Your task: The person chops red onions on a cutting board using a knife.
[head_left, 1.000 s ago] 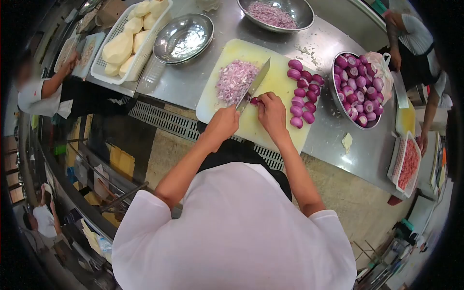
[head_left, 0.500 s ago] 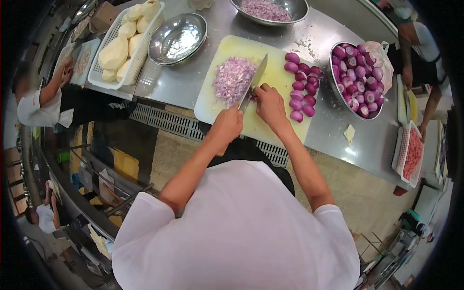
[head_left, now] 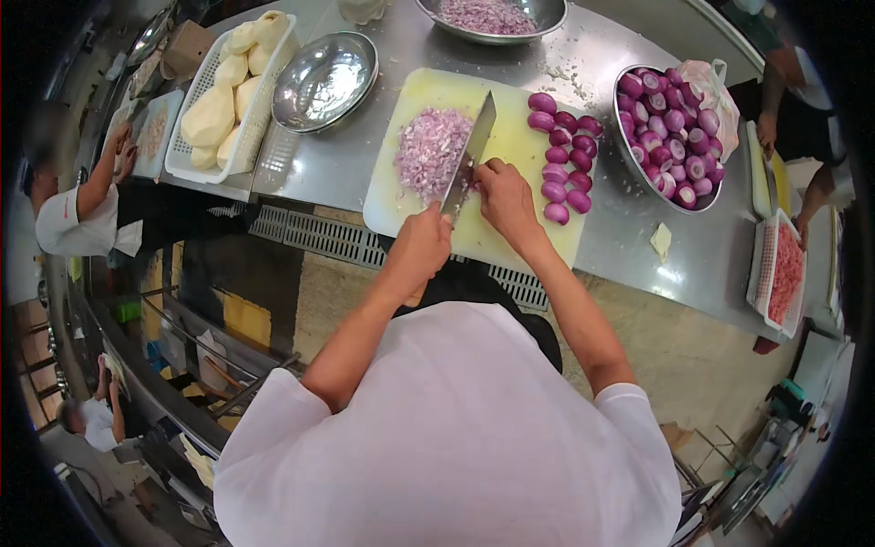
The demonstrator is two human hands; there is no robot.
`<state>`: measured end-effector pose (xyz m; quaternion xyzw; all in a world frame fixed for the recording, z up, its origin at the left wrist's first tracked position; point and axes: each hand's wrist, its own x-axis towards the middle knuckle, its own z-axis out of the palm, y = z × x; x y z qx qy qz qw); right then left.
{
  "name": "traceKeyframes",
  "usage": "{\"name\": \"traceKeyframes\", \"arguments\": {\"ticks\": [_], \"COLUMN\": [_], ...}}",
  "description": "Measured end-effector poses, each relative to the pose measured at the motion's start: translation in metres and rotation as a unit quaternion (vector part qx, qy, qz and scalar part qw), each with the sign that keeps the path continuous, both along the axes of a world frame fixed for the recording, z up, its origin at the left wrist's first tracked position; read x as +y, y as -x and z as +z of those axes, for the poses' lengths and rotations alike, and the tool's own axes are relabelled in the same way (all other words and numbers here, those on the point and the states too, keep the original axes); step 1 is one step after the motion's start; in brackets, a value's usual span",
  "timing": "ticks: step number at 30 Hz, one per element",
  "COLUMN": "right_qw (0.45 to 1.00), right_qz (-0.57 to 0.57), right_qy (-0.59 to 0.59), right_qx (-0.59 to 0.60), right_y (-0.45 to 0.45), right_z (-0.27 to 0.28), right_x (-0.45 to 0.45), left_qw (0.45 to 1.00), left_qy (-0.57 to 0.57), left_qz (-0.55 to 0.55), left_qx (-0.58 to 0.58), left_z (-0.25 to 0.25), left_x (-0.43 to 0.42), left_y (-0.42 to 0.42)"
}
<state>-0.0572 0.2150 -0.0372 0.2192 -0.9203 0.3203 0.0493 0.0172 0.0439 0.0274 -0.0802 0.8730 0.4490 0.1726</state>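
My left hand (head_left: pixel 419 244) is wrapped around the handle of a wide cleaver (head_left: pixel 470 153), whose blade points away from me over the cutting board (head_left: pixel 390 199). Close to the blade's right side, my right hand (head_left: pixel 507 202) has its fingers curled and pressed together on a piece of red onion, mostly hidden beneath the fingertips. A heap of chopped onion (head_left: pixel 432 150) lies left of the blade. Peeled red onion halves (head_left: pixel 558 171) stand in rows along the board's right side.
A metal bowl of peeled onions (head_left: pixel 673 137) stands right of the board. Behind are a bowl of chopped onion (head_left: pixel 488 16) and an upturned metal bowl (head_left: pixel 325 80). A white basket (head_left: pixel 219 173) holds large peeled roots. Co-workers stand left and right; a basket of minced meat (head_left: pixel 782 278) is far right.
The cleaver blade has turned slightly and moved a little left with my left hand. My right hand stays curled beside it. The whole view has shifted slightly.
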Motion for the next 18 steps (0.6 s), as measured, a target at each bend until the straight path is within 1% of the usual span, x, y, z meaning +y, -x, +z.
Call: {"name": "traceKeyframes", "arguments": {"ticks": [2,4,5,7,8,9,11,14,16,17,18], "right_qw": [1.000,1.000,1.000,1.000,1.000,1.000,1.000,1.000,0.999,0.999,0.999], "right_qz": [0.001,0.003,0.006,0.004,0.000,-0.004,-0.003,-0.006,-0.013,-0.013,-0.011], "right_qy": [-0.002,-0.006,0.003,0.016,0.019,0.021,0.013,0.015,0.031,0.034,0.035], "right_qx": [0.010,0.029,0.026,0.024,0.020,0.012,0.013,0.023,0.023,0.023,0.020], "right_y": [0.000,0.002,0.002,0.002,0.002,-0.001,-0.003,-0.001,0.000,0.000,-0.004], "right_z": [-0.005,-0.008,-0.008,-0.007,-0.007,-0.007,-0.010,-0.010,-0.008,-0.007,-0.008], "right_x": [0.000,0.001,0.003,0.004,0.004,0.003,0.003,0.006,0.005,0.005,0.006], "left_qw": [1.000,0.996,0.996,1.000,1.000,1.000,1.000,0.999,1.000,1.000,1.000], "left_qy": [0.008,0.053,0.052,-0.004,0.000,0.005,0.006,0.014,0.000,0.003,0.005], "left_qz": [-0.002,-0.048,-0.050,0.004,0.000,-0.008,-0.011,-0.029,0.012,0.008,-0.001], "left_qx": [0.009,0.055,0.057,-0.008,-0.008,0.003,0.007,0.016,-0.007,-0.008,-0.018], "left_z": [-0.019,-0.019,-0.016,0.018,0.009,-0.011,-0.021,0.010,0.033,0.021,-0.004], "left_x": [0.001,0.002,0.002,0.000,0.000,0.002,0.004,0.009,0.010,0.009,0.010], "left_y": [-0.004,0.013,0.009,-0.001,0.001,0.001,-0.002,0.007,-0.005,-0.001,0.003]}}
